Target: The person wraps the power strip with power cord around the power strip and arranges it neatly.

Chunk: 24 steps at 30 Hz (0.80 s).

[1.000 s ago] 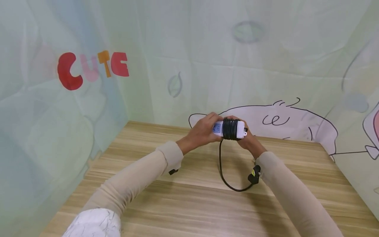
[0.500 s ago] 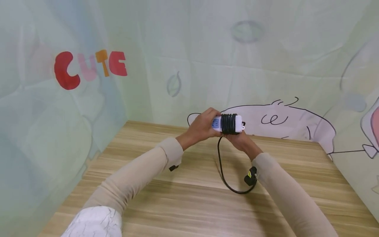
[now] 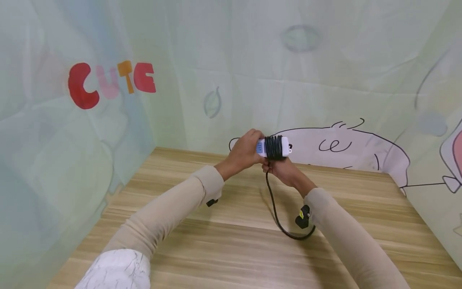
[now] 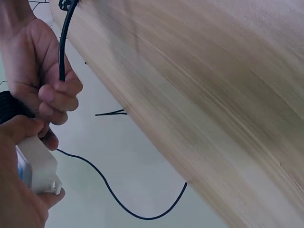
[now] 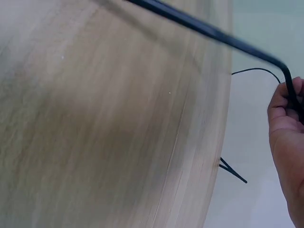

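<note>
A white power strip point(image 3: 286, 147) with blue socket faces is held up above the far part of the table. Black cord point(image 3: 274, 147) is wound in several turns round its middle. My left hand point(image 3: 242, 150) grips the strip's left end; the left wrist view shows its white end point(image 4: 42, 166) between thumb and fingers. Just below the coil, my right hand point(image 3: 286, 172) has its fingers curled round the cord, as the left wrist view also shows. From there a loose length of cord point(image 3: 275, 208) hangs in a loop to a black plug point(image 3: 302, 216) beside the right sleeve.
The wood-grain table point(image 3: 231, 249) spreads beneath both arms. Printed cloth walls point(image 3: 195, 104) stand at its back and sides, with coloured letters point(image 3: 84, 86) on the left one. A small black piece point(image 3: 211, 202) sticks out under the left cuff.
The power strip and both hands have moved slightly up and left. The right hand has come from behind the strip to below it, onto the cord. The hanging loop sits slightly lower.
</note>
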### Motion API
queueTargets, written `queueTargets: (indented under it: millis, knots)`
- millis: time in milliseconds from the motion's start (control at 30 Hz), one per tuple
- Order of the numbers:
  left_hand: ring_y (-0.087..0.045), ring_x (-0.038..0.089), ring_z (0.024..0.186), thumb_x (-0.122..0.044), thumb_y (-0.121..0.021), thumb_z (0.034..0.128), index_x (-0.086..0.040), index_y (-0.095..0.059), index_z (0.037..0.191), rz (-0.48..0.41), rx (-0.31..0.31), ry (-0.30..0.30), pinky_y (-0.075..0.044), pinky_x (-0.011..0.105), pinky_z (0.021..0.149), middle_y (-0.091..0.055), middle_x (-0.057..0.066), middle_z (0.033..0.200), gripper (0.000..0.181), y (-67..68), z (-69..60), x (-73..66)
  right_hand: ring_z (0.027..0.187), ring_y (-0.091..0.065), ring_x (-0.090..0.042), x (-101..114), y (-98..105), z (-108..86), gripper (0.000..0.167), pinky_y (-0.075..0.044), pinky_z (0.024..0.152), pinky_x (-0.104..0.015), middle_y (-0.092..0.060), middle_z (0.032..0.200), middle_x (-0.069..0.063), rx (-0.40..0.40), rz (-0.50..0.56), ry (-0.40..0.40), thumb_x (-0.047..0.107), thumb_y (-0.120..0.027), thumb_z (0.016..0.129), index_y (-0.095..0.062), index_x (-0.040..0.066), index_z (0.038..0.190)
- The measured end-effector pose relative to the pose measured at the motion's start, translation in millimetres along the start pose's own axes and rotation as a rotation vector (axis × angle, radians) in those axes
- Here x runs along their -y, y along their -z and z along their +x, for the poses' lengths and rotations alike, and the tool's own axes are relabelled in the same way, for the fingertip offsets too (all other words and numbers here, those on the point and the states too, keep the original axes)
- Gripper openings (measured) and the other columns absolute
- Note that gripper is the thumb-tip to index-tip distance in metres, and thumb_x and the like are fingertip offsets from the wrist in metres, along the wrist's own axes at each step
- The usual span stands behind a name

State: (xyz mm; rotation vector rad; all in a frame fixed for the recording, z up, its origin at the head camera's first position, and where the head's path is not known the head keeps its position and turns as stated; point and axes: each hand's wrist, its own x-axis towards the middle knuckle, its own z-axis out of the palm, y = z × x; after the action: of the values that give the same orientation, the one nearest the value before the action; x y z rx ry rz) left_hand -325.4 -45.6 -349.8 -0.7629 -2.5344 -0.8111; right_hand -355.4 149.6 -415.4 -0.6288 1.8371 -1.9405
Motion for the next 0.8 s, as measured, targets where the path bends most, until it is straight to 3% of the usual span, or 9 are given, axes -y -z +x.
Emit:
queueTargets:
  millis: [233,400,567,800]
  knots:
    - [-0.068,0.031,0.103,-0.002,-0.097,0.0787,0.003,-0.066,0.126,0.068,-0.034,0.027,-0.062,0.045,0.092,-0.069,0.019,0.121,0.057,3.9,6.2,3.3,0.074,-0.041,-0.012,6,-9,-2.3,0.02,-0.043,0.068,-0.03,-0.04,0.091,0.001,-0.014,-0.027,-0.116,0.017,-0.03,0.124,-0.045,0.012,0.111]
    - [-0.066,0.029,0.098,-0.002,-0.097,0.0788,0.001,-0.065,0.119,0.111,-0.045,0.057,-0.061,0.044,0.087,-0.066,0.017,0.114,0.052,3.6,7.3,5.9,0.066,-0.031,-0.008,12,-15,-4.5,0.021,-0.03,0.053,-0.024,-0.039,0.09,0.003,-0.008,-0.088,-0.176,0.021,-0.028,0.125,-0.047,0.012,0.121]
    - [-0.064,0.028,0.094,0.0,-0.097,0.0756,0.001,-0.064,0.115,0.162,-0.057,0.057,-0.062,0.044,0.084,-0.065,0.015,0.109,0.052,-0.2,6.1,9.5,0.063,-0.028,-0.008,14,-17,-7.6,0.029,-0.027,0.054,-0.024,-0.041,0.087,0.003,-0.003,-0.22,-0.165,0.024,-0.029,0.125,-0.052,0.007,0.128]
    - [-0.064,0.028,0.094,0.0,-0.094,0.0806,0.003,-0.065,0.114,0.213,-0.064,0.046,-0.062,0.045,0.081,-0.066,0.016,0.106,0.045,-2.1,4.7,15.2,0.061,-0.036,-0.008,16,-17,-13.4,0.042,-0.033,0.054,-0.024,-0.045,0.077,0.004,-0.035,-0.47,-0.146,0.024,-0.034,0.124,-0.063,-0.006,0.131]
